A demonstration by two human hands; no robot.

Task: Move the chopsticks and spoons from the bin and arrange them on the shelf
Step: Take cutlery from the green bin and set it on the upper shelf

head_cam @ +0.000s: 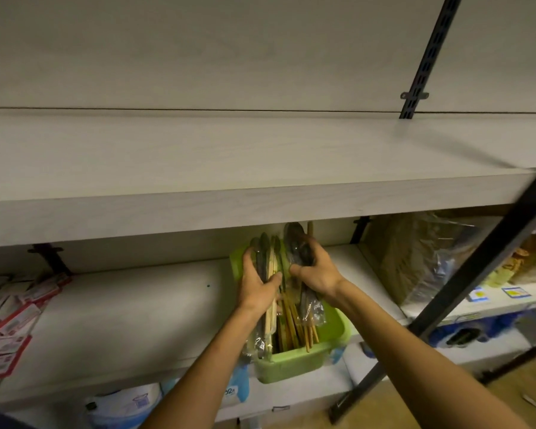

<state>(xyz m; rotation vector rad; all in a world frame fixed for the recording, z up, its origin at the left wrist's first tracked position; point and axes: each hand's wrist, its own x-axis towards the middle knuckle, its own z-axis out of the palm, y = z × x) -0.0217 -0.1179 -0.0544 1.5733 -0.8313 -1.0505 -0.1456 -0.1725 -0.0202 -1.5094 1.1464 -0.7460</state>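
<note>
Both hands are down in the green bin (pixel 304 363), which sits on the lower shelf (pixel 130 320), and each has gathered its own bundle. The left hand (pixel 258 284) has its grip closed round wrapped spoons and pale chopsticks (pixel 268 267); the right hand (pixel 314 269) clamps a dark wrapped spoon set (pixel 297 243), bowls up. More chopsticks (pixel 294 323) lie inside. The upper shelf (pixel 229 168), just above, looks the likely destination.
</note>
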